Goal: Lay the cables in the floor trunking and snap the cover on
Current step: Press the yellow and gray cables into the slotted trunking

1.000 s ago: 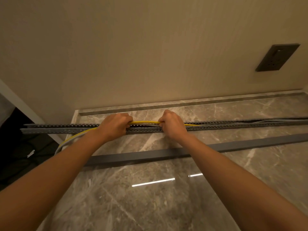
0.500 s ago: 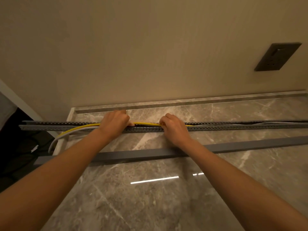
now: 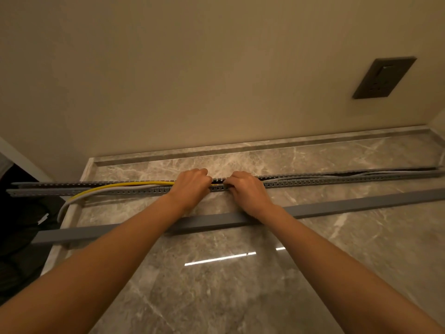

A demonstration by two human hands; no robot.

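Note:
A long grey slotted floor trunking (image 3: 337, 180) runs left to right across the marble floor near the wall. A yellow cable (image 3: 134, 184) and a grey cable (image 3: 115, 191) lie in its left part and spill out over its front wall at the left. My left hand (image 3: 190, 185) and my right hand (image 3: 245, 189) rest close together on the trunking's middle, fingers curled down into the channel onto the cables. The grey cover strip (image 3: 361, 200) lies loose on the floor, nearer to me, passing under my forearms.
A beige wall rises just behind the trunking, with a dark socket plate (image 3: 382, 78) at the upper right. The marble floor (image 3: 240, 285) ends at a raised edge (image 3: 69, 215) on the left, with a dark area beyond it.
Both hands have drawn closer together on the trunking. The yellow cable between them has gone down into the channel. More of the yellow and grey cable shows at the left.

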